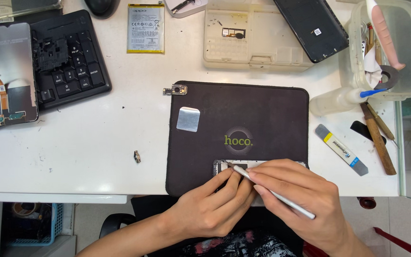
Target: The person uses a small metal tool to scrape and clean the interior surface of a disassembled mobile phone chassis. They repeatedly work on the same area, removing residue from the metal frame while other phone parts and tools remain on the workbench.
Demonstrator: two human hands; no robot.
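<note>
My left hand (210, 204) rests on the near edge of a dark work mat (262, 114), its fingers steadying an opened phone body (220, 166) that is mostly hidden under both hands. My right hand (305, 200) grips a slim silver tweezer-like tool (272, 192) like a pen, its tip touching the phone's inside near the left end. A small silver metal shield plate (188, 119) lies on the mat's left side. A small camera module (176, 90) sits just off the mat's top left corner.
A black keyboard (72, 62) with a phone screen panel (11, 71) on it lies far left. A phone battery (145, 28), beige parts tray (250, 38), dark back cover (312, 28), clear tool tub (391, 47), squeeze bottle (334, 100), pry tool (341, 150) and wooden-handled tools (379, 140) ring the mat.
</note>
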